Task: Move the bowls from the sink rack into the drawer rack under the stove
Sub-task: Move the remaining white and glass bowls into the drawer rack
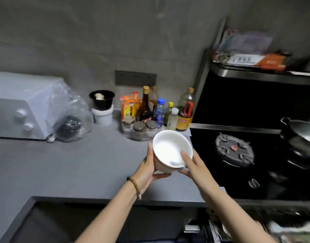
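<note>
Bowl (pixel 169 149), white, held up by both hands at frame centre, over the right end of the counter (pixel 80 163), just left of the stove (pixel 238 183). It tilts so its inside faces the camera. Looks like one bowl; can't tell if another is nested under it.

Left hand (pixel 147 170) cups the bowl's left side, fingers curled under the base and thumb up along the outer wall. Bead bracelet (pixel 135 185) on that wrist. Right hand (pixel 194 166) grips the right edge, thumb hooked over the rim into the bowl, fingers underneath. Both forearms enter from the bottom edge.

Just behind the bowl: glass dish of small jars (pixel 140 130), then a bunch of bottles (pixel 159 109) and an orange packet (pixel 130 106) against the wall. Left of those, black cup (pixel 102 99) stacked on a white tub (pixel 103 117). Far left, white oven (pixel 19 111) with two knobs, clear plastic bag (pixel 70 118) against its right side. Socket strip (pixel 135 78) on the wall above the bottles.

Right of the bowl: burner (pixel 234 149) bare, wok (pixel 301 135) at the right edge. Shelf (pixel 256 72) upper right carries packets. Bottom right corner: blurred metal clutter (pixel 282 230), can't tell what.
</note>
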`<state>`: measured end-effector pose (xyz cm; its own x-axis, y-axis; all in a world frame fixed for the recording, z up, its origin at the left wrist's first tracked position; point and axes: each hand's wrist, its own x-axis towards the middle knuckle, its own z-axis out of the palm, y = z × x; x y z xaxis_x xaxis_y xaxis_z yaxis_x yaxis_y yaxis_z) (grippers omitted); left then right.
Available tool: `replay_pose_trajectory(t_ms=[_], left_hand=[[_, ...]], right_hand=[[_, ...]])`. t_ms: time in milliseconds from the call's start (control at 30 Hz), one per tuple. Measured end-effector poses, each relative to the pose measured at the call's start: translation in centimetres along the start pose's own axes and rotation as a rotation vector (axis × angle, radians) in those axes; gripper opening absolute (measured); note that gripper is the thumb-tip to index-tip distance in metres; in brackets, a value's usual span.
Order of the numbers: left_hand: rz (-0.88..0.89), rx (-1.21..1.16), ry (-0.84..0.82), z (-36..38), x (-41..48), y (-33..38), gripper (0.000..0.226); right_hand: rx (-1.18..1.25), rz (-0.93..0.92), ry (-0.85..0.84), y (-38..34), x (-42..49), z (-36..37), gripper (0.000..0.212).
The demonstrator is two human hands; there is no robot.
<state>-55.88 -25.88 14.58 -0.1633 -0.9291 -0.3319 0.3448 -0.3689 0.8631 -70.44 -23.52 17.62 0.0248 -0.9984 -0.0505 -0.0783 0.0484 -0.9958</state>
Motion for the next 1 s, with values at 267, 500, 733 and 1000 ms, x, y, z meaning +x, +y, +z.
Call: replay_pose_trajectory(t_ms=[267, 500, 733, 1000], left_hand=[[-0.179, -0.11, -0.206, 14.3, 2.6, -9.2, 0.119], [-0.204, -0.291, -0.272, 27.2, 3.8, -17.1, 0.069], [-0.194, -0.382, -0.255, 34.2, 5.1, -21.5, 0.069], [-0.204, -0.346, -0.285, 35.7, 6.2, -22.2, 0.078]], right_hand=[[0.047, 0.078, 0.112, 3.9, -4.4, -15.8, 0.033], [-0.086, 0.09, 0.088, 7.2, -6.1, -30.5, 0.05], [-0.27, 0.055, 0.121, 8.6, -6.6, -38.1, 0.064], [-0.605, -0.229, 0.11, 9.5, -7.3, -40.4, 0.045]])
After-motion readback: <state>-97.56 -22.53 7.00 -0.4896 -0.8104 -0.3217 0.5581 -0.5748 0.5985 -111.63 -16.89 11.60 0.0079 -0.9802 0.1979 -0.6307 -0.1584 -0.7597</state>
